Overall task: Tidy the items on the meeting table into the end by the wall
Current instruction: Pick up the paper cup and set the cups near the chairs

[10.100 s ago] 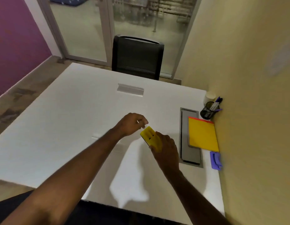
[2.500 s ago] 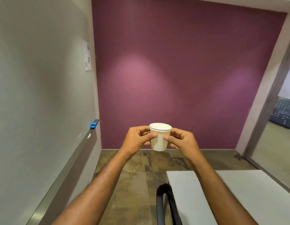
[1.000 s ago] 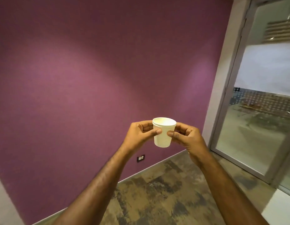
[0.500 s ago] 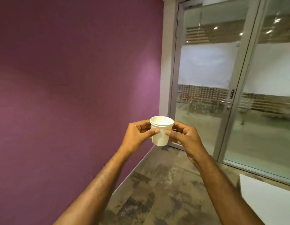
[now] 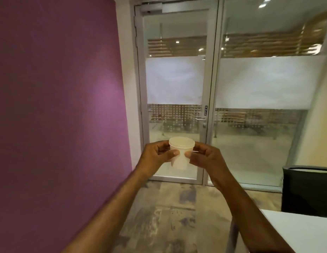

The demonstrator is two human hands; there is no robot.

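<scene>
1. Head view: one small white paper cup [image 5: 181, 153], a tapered cylinder with a rolled rim, is held upright in the air at chest height, in front of the glass door [image 5: 174, 92] and well apart from the surface [image 5: 301, 232].
2. The left hand [image 5: 155, 157] pinches the cup's left side; its fingers [image 5: 174, 152] are curled, thumb across the near wall, the rest wrapped behind.
3. The right hand [image 5: 206, 160] pinches the right side the same way, thumb tip on the near wall just beside the left thumb, other fingers curled behind. Both forearms are bare.
4. One corner of the smooth white surface shows at lower right, flat and matte.
5. One black office chair [image 5: 307, 190] stands behind that corner; only its squared backrest shows.
6. The door is clear glass in a grey metal frame, with one frosted band across the middle, a dotted band below it, and one lever handle [image 5: 200, 118].
7. A second glazed panel [image 5: 265, 92] beside it carries the same frosted strip.
8. A matte purple wall [image 5: 54, 106] fills the left side; the floor [image 5: 170, 216] is mottled brown-grey.
</scene>
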